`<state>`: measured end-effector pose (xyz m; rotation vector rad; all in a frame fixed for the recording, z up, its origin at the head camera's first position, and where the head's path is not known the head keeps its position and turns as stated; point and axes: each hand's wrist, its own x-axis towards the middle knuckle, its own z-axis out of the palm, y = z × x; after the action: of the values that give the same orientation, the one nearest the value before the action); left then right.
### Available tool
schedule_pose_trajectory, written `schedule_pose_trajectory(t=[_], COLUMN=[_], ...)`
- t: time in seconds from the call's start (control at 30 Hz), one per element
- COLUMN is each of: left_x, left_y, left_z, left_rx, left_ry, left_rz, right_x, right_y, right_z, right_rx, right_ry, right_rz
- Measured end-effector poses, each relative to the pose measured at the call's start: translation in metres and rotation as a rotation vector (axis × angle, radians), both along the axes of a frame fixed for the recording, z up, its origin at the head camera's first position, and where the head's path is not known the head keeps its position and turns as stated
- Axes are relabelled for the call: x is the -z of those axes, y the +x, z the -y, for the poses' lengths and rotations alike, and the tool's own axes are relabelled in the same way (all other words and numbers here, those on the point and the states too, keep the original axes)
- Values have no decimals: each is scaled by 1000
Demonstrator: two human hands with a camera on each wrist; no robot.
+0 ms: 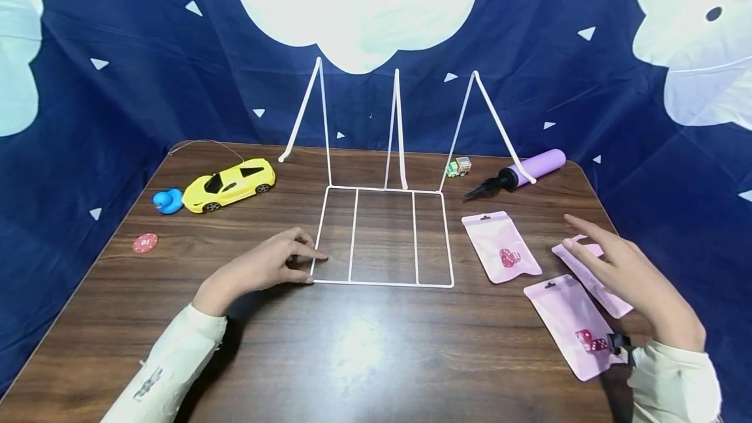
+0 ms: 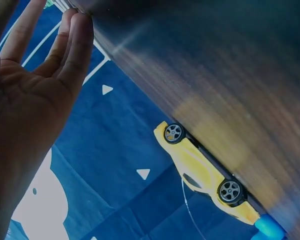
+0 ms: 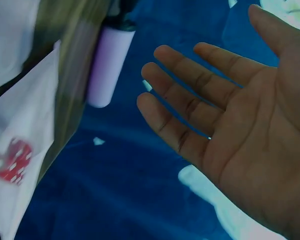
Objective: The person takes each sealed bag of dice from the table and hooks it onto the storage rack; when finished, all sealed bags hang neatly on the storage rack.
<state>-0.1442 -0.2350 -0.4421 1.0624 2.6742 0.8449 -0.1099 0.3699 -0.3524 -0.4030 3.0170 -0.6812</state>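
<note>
A white wire rack (image 1: 383, 284) stands mid-table, with a flat divided base and three upside-down-V uprights at its back. At its front left corner is my left hand (image 1: 271, 261), thumb tip right at the corner and fingertips reaching over the left wire, with a gap between thumb and fingers. My right hand (image 1: 631, 273) hovers over the pink pouches at the right, its fingers extended and palm bare in the right wrist view. Beneath it lie a pouch (image 1: 593, 279) partly hidden by the hand and another pouch (image 1: 558, 305) with red dice (image 1: 589, 341) showing.
A third pink pouch (image 1: 496, 240) lies right of the rack. Behind are a purple hand pump (image 1: 543, 165) and a small toy truck (image 1: 459, 166). On the left sit a yellow toy car (image 1: 229, 186), a blue rubber duck (image 1: 168, 202) and a red chip (image 1: 145, 243). Blue cloth hangs behind.
</note>
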Motion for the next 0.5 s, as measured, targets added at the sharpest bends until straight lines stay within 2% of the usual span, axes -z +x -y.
schedule_pose_trajectory(t=[0.07,0.1,0.2,0.3,0.33,0.4,0.5], left_x=[-18,-23,-30,-26,-23,-7,-3], left_y=[7,9,15,16,15,9,8], left_z=[-8,-11,-16,-16,-15,-9,-8], left_rx=[3,-2,-20,-17,-16,12,16], left_ry=[-13,-24,-50,-39,-32,0,5], left_rz=[6,13,21,-14,-29,-82,-114], right_x=[5,6,10,14,15,18,22], right_y=[2,3,6,8,8,9,11], right_z=[-10,-14,-25,-36,-39,-46,-56], right_rx=[14,17,27,31,34,38,63], right_ry=[1,-4,-21,-48,-60,-77,-87], right_rz=[-6,-8,-33,-65,-77,-109,-141])
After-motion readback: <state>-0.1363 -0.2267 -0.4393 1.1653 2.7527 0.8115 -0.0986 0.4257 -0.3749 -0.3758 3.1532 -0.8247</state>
